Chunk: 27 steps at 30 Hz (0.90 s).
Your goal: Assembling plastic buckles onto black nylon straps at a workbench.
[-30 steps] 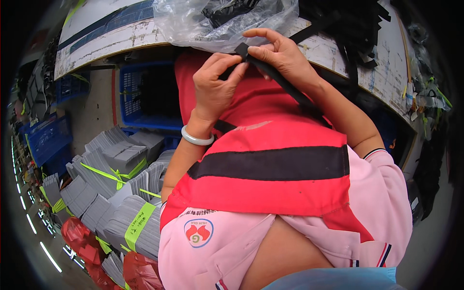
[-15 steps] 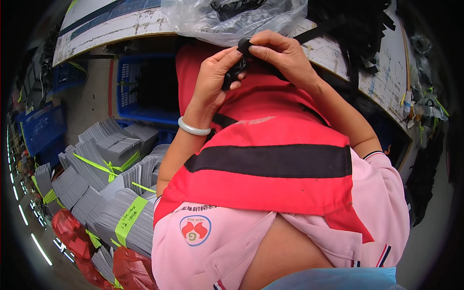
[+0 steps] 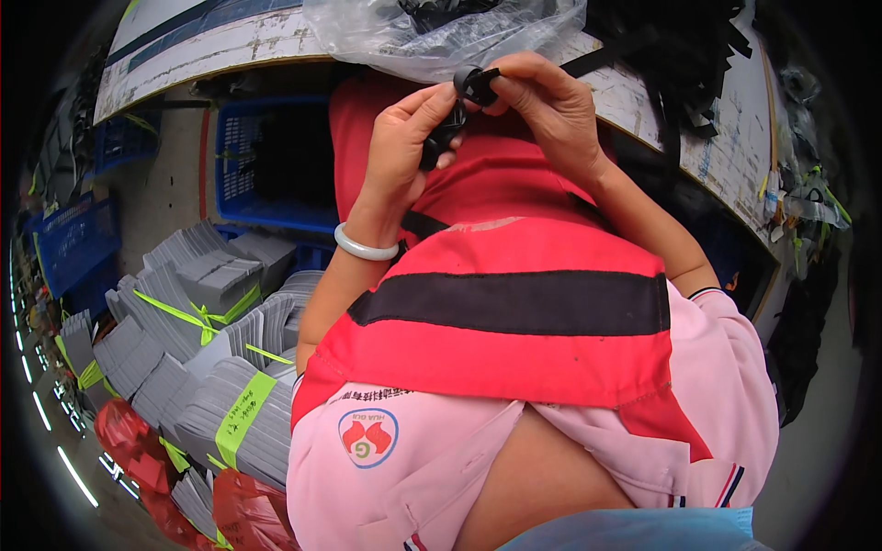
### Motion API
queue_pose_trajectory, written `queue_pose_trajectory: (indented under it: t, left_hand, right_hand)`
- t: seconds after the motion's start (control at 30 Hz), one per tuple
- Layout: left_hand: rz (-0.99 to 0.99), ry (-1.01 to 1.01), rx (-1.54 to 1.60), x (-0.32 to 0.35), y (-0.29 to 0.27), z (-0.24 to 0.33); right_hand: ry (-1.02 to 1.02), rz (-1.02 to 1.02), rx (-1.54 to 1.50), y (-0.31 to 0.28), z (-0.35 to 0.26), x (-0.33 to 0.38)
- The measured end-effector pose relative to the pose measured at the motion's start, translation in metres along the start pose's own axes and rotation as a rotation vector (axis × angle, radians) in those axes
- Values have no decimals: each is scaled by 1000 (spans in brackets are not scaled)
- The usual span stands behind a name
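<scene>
Over my red-covered lap, near the table edge, I hold a small black strap (image 3: 470,83), bent into a loop, between both hands. My left hand (image 3: 400,138) is closed, its thumb and forefinger pinching one side of the loop. Glossy black plastic pieces (image 3: 441,140), perhaps buckles, are tucked under the same hand's fingers; their exact shape is partly hidden. With thumb and forefinger my right hand (image 3: 559,115) grips the strap's other end, which pokes out as a flat tip. A clear plastic bag (image 3: 367,41) with black items inside lies on the table just beyond.
The worn white table (image 3: 266,41) curves around the front and right. Black straps (image 3: 675,69) are heaped on its right side. Below at left stand a blue crate (image 3: 230,197) with dark contents, bundled grey pads (image 3: 230,404) tied with green strips, and red plastic bags (image 3: 248,514).
The strap has been turned between my fingers, so its loop and flat end now show. My right hand has shifted slightly right; my left hand stays nearly in place.
</scene>
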<state>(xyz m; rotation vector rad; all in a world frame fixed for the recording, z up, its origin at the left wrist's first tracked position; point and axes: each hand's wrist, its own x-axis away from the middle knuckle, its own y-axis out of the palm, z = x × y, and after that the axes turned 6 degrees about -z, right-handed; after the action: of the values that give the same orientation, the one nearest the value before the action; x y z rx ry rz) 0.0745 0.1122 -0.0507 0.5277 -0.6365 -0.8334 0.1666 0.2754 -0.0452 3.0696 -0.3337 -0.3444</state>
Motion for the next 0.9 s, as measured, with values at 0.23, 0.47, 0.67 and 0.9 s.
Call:
queue_pose_trajectory:
  t: [0.23, 0.47, 0.67, 0.9]
  left_hand:
    - [137, 73, -132, 2, -4, -13]
    - [223, 182, -247, 3, 1, -7]
    - [190, 346, -539, 7, 5, -18]
    - [145, 322, -564, 14, -10, -5]
  right_hand:
    - [75, -72, 87, 10, 0, 8]
    - [259, 7, 160, 6, -37, 0]
    - [503, -70, 144, 3, -26, 1]
    - [758, -183, -285, -7, -12, -9]
